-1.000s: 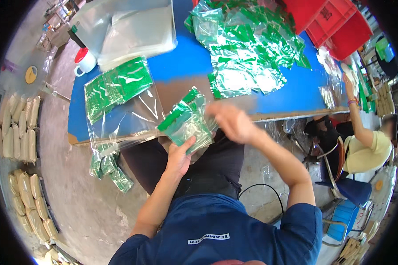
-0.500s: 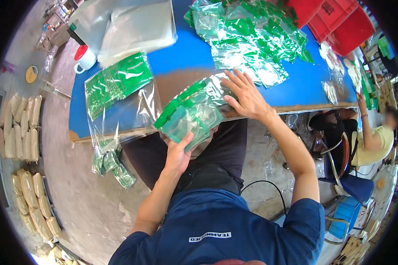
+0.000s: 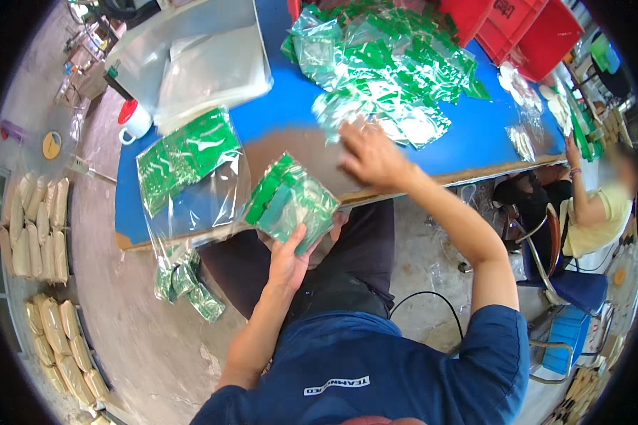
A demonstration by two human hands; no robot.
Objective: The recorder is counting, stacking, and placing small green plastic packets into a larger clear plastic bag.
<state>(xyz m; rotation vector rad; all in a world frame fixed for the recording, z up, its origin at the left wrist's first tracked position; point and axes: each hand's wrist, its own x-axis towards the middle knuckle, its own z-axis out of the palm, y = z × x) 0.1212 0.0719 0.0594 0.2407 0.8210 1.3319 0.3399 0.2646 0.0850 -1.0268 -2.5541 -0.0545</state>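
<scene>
Many green packets lie loose, upper centre; some fill a clear bag, centre left. Left hand grip: packet stack; blurred right hand: cannot tell.

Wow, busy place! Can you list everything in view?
Table: one, blue, centre
Packet pile: uncounted, green and clear, table's far side
Plastic sheets: one stack, clear, far left of table
Mug: one, white with red top, table's left
Large bag: one, clear with green contents, left
Red crates: seemingly two, upper right
Tan packages: two groups, far left
Chair: one, blue, right
Co-worker: one, light-yellow top, right
Held packets: uncounted, green and clear, left hand
Left hand: one, bare, gripping packets
Right hand: one, bare, blurred, by pile
</scene>
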